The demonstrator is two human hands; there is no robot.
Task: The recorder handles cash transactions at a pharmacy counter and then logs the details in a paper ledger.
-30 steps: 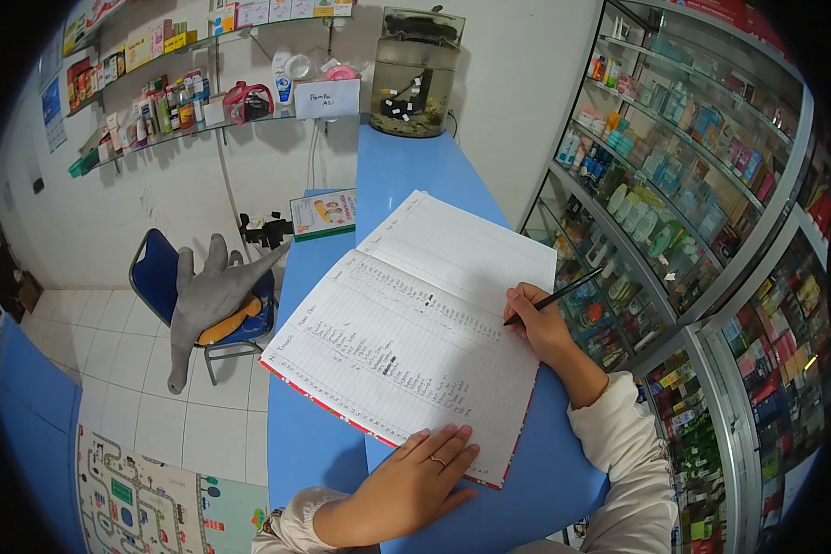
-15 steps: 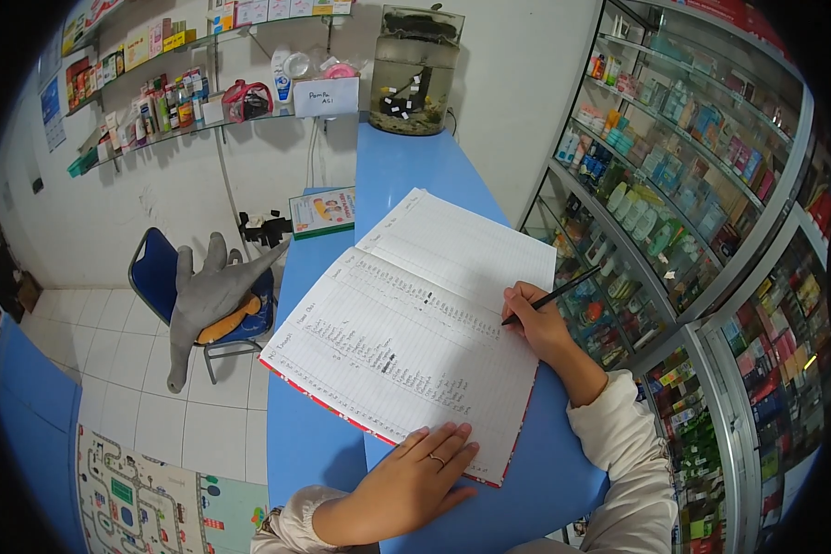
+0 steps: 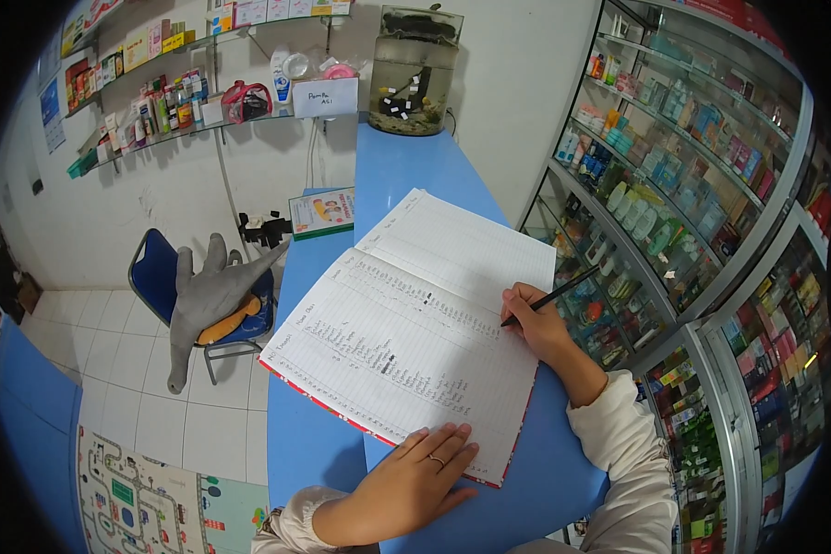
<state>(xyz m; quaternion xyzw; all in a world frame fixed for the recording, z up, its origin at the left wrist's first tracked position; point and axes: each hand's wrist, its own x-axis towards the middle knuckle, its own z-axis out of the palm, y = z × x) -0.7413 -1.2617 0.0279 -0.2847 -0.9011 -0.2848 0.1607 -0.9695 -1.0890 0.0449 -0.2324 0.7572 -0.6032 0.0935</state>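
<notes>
An open ruled notebook (image 3: 485, 235) with a red cover edge lies slanted on the blue counter. Handwritten columns fill much of its nearer page. My right hand (image 3: 535, 323) grips a black pen (image 3: 563, 294), its tip at the page near the end of one written column. Flat on the page's lower edge rests my left hand (image 3: 425, 480), fingers stretched out, a ring on one of them. Both forearms wear pale sleeves.
On the blue counter (image 3: 415, 175) a fish tank (image 3: 415, 74) stands at the far end. A booklet (image 3: 323, 212) lies left of the notebook. At left, a blue chair (image 3: 152, 268) bears a grey plush toy (image 3: 214, 291). Glass display cabinets (image 3: 619, 185) line the right; wall shelves (image 3: 194, 125) hold packages.
</notes>
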